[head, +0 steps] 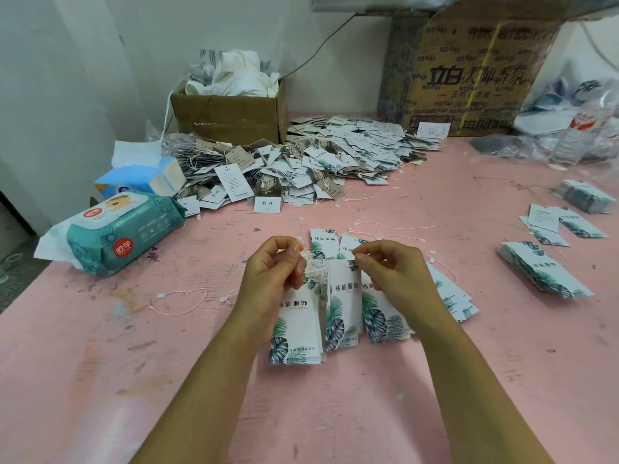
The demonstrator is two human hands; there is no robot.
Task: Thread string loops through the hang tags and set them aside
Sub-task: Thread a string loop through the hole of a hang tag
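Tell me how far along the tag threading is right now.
Done: a large pile of strung tags lies at the back of the table. In hand: the left hand grips a string bundle over a tag stack, while the right hand pinches what looks like a string at the fanned tags. Left: those tags, plus stacks on the right that show no strings.
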